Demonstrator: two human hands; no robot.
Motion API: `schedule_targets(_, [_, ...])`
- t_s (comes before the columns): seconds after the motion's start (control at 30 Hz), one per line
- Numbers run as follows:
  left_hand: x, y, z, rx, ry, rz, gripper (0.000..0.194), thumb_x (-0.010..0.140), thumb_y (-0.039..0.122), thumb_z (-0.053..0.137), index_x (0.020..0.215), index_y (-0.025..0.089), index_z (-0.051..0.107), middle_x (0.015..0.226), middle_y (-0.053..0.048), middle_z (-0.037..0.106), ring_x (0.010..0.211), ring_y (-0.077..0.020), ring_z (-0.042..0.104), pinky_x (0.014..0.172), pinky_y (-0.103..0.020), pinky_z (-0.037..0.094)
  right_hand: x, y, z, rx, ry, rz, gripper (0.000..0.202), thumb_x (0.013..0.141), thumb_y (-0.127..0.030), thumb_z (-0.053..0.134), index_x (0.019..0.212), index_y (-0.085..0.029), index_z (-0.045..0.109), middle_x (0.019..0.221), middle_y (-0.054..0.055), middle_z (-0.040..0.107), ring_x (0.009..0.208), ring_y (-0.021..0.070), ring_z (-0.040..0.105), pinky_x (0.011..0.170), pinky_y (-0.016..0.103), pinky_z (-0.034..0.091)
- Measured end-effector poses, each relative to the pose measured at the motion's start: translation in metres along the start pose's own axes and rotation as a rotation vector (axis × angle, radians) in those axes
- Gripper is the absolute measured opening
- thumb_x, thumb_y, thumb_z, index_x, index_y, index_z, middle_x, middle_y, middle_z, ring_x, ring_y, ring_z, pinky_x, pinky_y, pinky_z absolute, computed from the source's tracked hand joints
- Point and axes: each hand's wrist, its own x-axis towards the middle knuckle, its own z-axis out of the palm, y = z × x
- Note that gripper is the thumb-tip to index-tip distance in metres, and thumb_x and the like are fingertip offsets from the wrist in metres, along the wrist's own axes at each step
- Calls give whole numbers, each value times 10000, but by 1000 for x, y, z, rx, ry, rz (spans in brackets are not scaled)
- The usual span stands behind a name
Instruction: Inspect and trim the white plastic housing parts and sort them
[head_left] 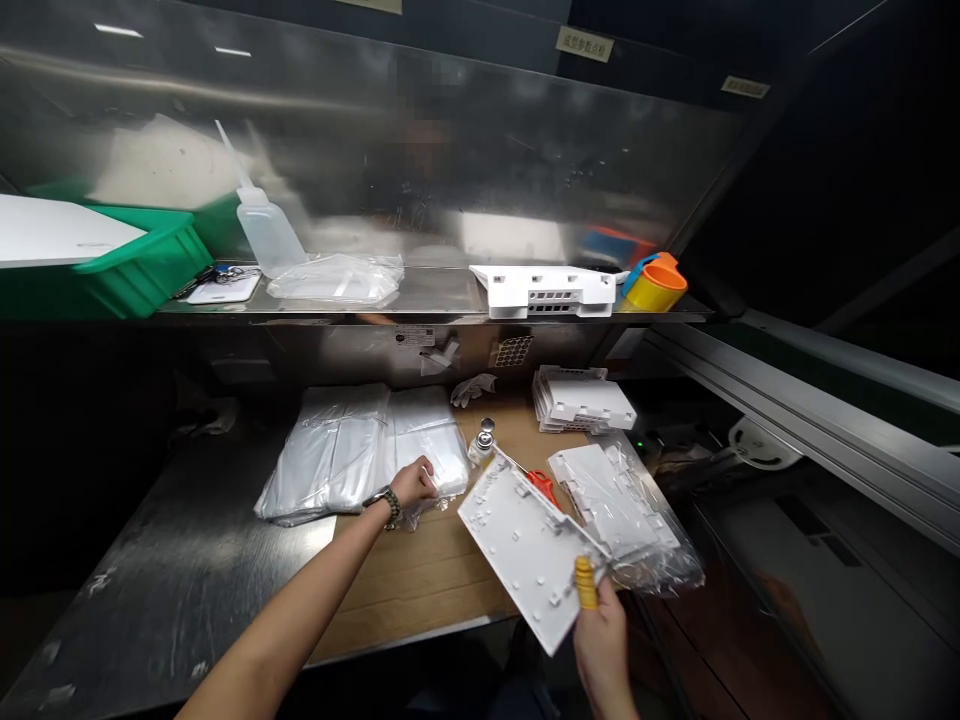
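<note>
My left hand [414, 483], with a banded watch on the wrist, is closed at the lower edge of a stack of clear plastic bags [429, 440]; its fingers seem to pinch a bag's edge. A larger stack of clear bags [330, 455] lies to its left. My right hand [600, 625], with a yellow cover on one finger, grips a white plastic panel [517, 545] by its right corner. The panel is tilted, its side with small posts facing up. Right of it, white parts [607, 500] lie in clear plastic.
Behind the panel are red-handled scissors [543, 487] and a small bottle [481, 445]. Stacked white parts [585, 400] sit at the back right. The shelf above holds a green bin [150, 262], a squeeze bottle [268, 235], a white part [551, 290] and tape rolls [656, 285].
</note>
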Motion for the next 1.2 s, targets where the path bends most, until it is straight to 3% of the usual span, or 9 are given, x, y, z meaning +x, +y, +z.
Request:
schedule_targets(0.17, [-1, -1, 18, 134, 34, 68, 318, 942, 365, 648, 1185, 161, 620, 1093, -66, 681, 903, -195, 673, 827, -410, 581, -9, 22, 65, -162, -185, -232, 634, 870, -666, 577, 1252, -168, 671, 1229, 159, 731, 1142, 300, 672, 1008, 415, 517])
schedule_targets(0.27, [-7, 1, 19, 212, 51, 116, 304, 945, 369, 645, 1161, 156, 630, 1079, -64, 685, 898, -192, 675, 818, -406, 584, -13, 26, 83, -208, -246, -290, 572, 924, -575, 547, 1314, -166, 638, 1281, 179, 705, 1173, 295, 669, 987, 386, 522])
schedule_targets(0.43, [-23, 11, -1, 377, 198, 190, 242, 953, 344, 628, 1127, 180, 659, 1254, -92, 640, 1107, -238, 623, 953, -469, 536, -15, 34, 81, -326, -209, -393, 524, 953, -493, 503, 1329, -151, 632, 1239, 192, 724, 1125, 292, 706, 871, 335, 564])
schedule_targets(0.57, [-29, 21, -21, 509, 360, 184, 366, 950, 270, 613, 1313, 232, 589, 1566, -116, 401, 1345, -326, 453, 1099, -578, 409, -14, 40, 81, -336, -194, -357, 553, 944, -529, 506, 1319, -144, 637, 1220, 193, 733, 1101, 290, 715, 859, 324, 563])
schedule_targets(0.7, [-26, 30, -29, 572, 354, 212, 716, 892, 37, 529, 1545, 265, 345, 1681, -129, 207, 1248, -316, 541, 972, -497, 513, -13, 45, 81, -309, -166, -281, 643, 914, -636, 509, 1313, -144, 626, 1278, 199, 703, 1172, 313, 680, 939, 370, 539])
schedule_targets(0.77, [-24, 33, -30, 581, 277, 266, 821, 831, -39, 520, 1548, 323, 351, 1695, -88, 198, 1124, -262, 620, 845, -400, 560, -14, 49, 79, -265, -128, -261, 673, 907, -674, 507, 1295, -137, 627, 1272, 204, 702, 1201, 321, 658, 984, 393, 517])
schedule_targets(0.87, [-23, 39, -32, 569, 190, 341, 611, 849, 6, 581, 1377, 312, 581, 1659, -55, 306, 1050, -208, 652, 834, -368, 570, -18, 55, 75, -203, -67, -297, 672, 900, -690, 526, 1248, -128, 651, 1219, 203, 719, 1259, 327, 608, 1064, 421, 464])
schedule_targets(1.0, [-23, 46, -34, 559, 223, 378, 157, 934, 184, 622, 1059, 200, 716, 1566, -81, 442, 1259, -249, 551, 1081, -491, 457, -23, 56, 73, -180, -86, -347, 665, 886, -700, 545, 1203, -133, 682, 1121, 195, 748, 1252, 349, 609, 1092, 465, 441])
schedule_targets(1.2, [-27, 43, -25, 564, 167, 411, 182, 947, 254, 622, 1105, 205, 696, 1474, -95, 529, 1272, -266, 527, 1078, -505, 444, -27, 40, 67, -191, 56, -275, 764, 869, -759, 501, 1299, -138, 618, 1173, 210, 729, 1289, 370, 577, 1074, 460, 456])
